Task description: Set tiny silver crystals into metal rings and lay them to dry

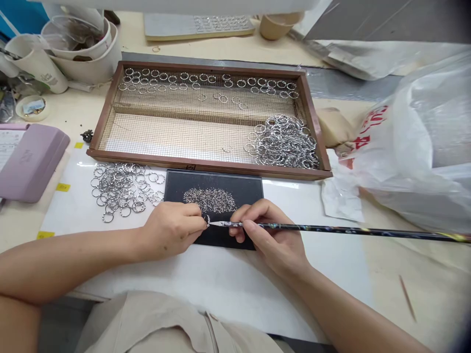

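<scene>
My left hand (pixel 176 228) is closed, pinching a small silver ring (pixel 208 220) at its fingertips; most of the ring is hidden by the fingers. In my right hand (pixel 272 233) I grip a long dark patterned stick (pixel 331 229) with a pale pointed tip, like a pen. That tip touches or nearly touches the ring. Both hands are over a black tray (pixel 250 191), on which tiny glittering stones (pixel 209 200) lie in a heap. To the left, a pile of silver rings (pixel 123 189) rests on the white work surface.
Behind the black tray stands a wooden mesh frame (pixel 209 166) with rows of rings and a ring heap (pixel 283 142). A purple case (pixel 40 159) and white cups (pixel 44 71) are at left. Plastic bags (pixel 401 147) fill the right; a thin stick (pixel 407 298) lies nearer.
</scene>
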Demonstrator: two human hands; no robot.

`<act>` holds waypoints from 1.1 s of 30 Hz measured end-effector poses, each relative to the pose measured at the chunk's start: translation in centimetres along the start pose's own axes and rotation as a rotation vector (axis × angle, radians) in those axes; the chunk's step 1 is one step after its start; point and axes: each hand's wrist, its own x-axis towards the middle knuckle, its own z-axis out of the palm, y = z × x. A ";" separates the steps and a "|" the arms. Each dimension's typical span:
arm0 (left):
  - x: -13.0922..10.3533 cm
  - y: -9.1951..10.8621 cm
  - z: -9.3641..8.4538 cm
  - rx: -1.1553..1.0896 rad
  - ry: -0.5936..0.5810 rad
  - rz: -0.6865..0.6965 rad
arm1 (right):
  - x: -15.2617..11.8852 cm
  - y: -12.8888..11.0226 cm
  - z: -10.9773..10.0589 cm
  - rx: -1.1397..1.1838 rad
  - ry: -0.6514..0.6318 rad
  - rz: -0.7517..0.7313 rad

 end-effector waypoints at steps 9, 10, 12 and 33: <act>-0.1 -0.1 0.1 0.010 -0.001 0.010 | 0.1 0.1 0.0 -0.029 0.001 -0.018; -0.1 -0.1 0.1 0.009 -0.002 0.011 | 0.1 0.1 0.0 -0.031 0.001 -0.019; 0.0 -0.1 0.1 0.007 -0.003 0.010 | 0.1 0.1 0.0 -0.033 0.002 -0.022; -0.1 -0.1 0.1 0.038 0.000 0.013 | 0.0 -0.1 0.1 -0.006 -0.002 -0.006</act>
